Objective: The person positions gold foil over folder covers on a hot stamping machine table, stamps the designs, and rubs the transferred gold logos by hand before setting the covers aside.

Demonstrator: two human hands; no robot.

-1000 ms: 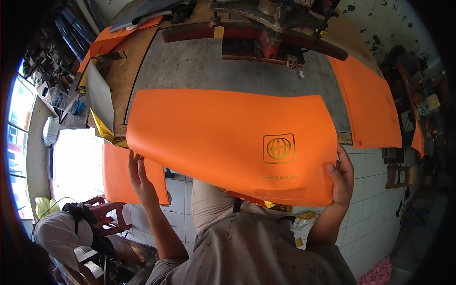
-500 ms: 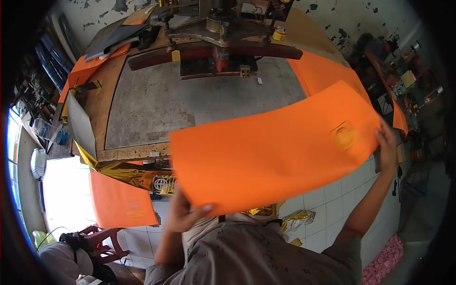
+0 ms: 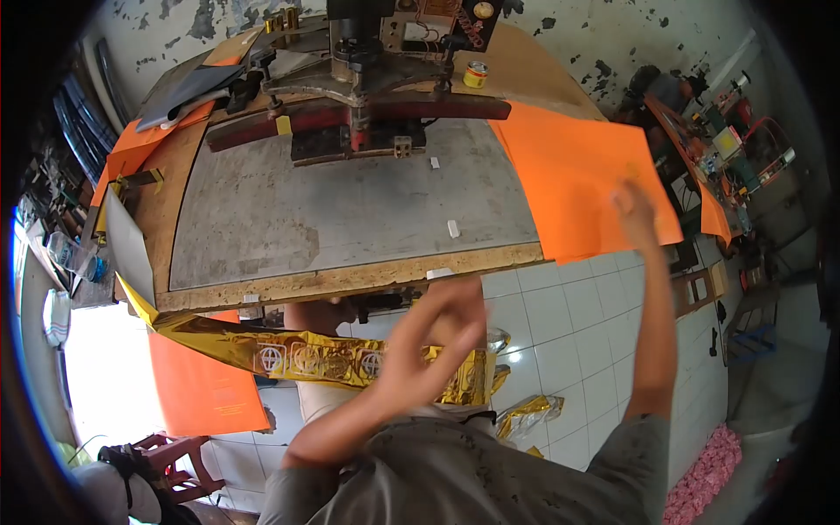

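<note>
On the right end of the press table lie orange sheets, one on another, overhanging the front edge. My right hand is over their right part, with fingers slightly blurred and spread, gripping nothing that I can see. In front of the table's wooden edge, my left hand is blurred, its fingers bent but apart and nothing between them. Behind it runs a strip of gold foil with round emblems left in it. The dark press head stands above the grey metal plate.
A yellow can stands at the back. More orange sheets rest low at the left, near a red stool. Crumpled foil lies on the tiled floor. Pink material is at the lower right.
The orange sheet that both hands carried now lies on the sheets at the right. My left hand has let go and moved right; my right hand has moved left over the sheet. The view shifted.
</note>
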